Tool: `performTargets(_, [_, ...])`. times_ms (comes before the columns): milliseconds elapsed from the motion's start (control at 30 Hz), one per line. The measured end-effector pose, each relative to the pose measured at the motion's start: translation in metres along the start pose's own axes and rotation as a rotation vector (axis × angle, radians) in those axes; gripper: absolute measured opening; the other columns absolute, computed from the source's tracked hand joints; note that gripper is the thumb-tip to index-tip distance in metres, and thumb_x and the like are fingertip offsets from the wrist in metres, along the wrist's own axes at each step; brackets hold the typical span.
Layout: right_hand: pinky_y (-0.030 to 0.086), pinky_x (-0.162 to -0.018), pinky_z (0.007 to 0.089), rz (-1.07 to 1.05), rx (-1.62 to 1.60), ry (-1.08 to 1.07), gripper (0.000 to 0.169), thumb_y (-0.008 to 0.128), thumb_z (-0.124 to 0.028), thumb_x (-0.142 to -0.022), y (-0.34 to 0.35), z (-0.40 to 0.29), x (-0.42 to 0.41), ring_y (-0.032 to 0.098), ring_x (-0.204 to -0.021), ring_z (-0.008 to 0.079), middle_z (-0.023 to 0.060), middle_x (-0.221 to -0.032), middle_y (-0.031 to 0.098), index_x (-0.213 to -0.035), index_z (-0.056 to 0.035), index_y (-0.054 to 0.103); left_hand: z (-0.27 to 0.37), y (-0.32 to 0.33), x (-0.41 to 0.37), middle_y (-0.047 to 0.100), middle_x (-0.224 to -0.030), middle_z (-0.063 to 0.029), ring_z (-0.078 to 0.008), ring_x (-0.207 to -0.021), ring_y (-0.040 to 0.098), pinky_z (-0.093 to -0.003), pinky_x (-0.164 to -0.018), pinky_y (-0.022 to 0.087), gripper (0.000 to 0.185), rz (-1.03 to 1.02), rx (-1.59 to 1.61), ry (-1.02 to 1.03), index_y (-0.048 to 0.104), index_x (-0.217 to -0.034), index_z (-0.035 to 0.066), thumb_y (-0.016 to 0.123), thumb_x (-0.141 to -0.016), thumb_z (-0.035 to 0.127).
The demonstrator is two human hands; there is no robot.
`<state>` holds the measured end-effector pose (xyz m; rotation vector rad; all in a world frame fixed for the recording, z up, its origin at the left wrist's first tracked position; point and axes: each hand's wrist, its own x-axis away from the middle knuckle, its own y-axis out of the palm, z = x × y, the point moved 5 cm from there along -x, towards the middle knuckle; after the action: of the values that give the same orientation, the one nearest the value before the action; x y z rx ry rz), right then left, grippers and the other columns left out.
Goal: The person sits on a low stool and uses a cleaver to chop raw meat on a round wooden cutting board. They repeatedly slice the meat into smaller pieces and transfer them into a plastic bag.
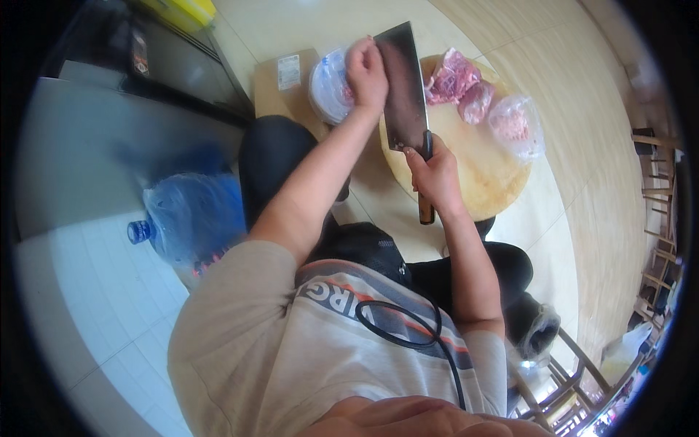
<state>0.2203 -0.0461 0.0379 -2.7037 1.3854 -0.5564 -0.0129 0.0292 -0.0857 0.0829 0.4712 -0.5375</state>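
Observation:
My right hand (437,175) is closed around the wooden handle of a large cleaver (404,82), with the thumb by the heel of the blade. The broad blade is raised and tilted over the left part of a round wooden chopping board (464,158). My left hand (367,74), its fingers curled, is against the blade's left edge near the far end; whether it holds anything is hidden. Raw meat pieces (453,79) lie at the board's far side. Beside them, a clear plastic bag (516,128) with minced meat lies at the board's right edge.
A bowl-shaped bundle in clear plastic (330,87) sits on a cardboard box (267,98) left of the board. A large blue water bottle (196,213) lies at my left, near a dark cabinet (180,65). Wooden chairs (579,377) stand at the lower right.

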Motion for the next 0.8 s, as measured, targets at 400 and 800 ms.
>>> performTargets(400, [0.037, -0.039, 0.0219, 0.420, -0.207, 0.077, 0.012, 0.059, -0.006, -0.085, -0.082, -0.018, 0.002, 0.047, -0.044, 0.0082, 0.0018, -0.063, 0.054, -0.094, -0.0002, 0.053, -0.078, 0.002, -0.038, 0.064, -0.094, -0.0144, -0.0306, -0.095, 0.056, -0.0410, -0.085, 0.041, 0.023, -0.597, -0.772, -0.155, 0.069, -0.083, 0.011, 0.059, -0.081, 0.032])
performTargets(800, [0.038, -0.038, 0.0231, 0.528, -0.343, 0.013, 0.013, 0.060, -0.010, -0.084, -0.123, -0.020, 0.006, 0.045, -0.039, 0.0098, 0.0021, -0.055, 0.050, -0.085, -0.0005, 0.051, 0.044, 0.057, -0.005, 0.066, -0.080, -0.0066, -0.0248, -0.083, 0.059, -0.0371, -0.076, 0.043, 0.010, -0.597, -0.254, 0.109, 0.067, -0.075, 0.008, 0.068, -0.071, 0.017])
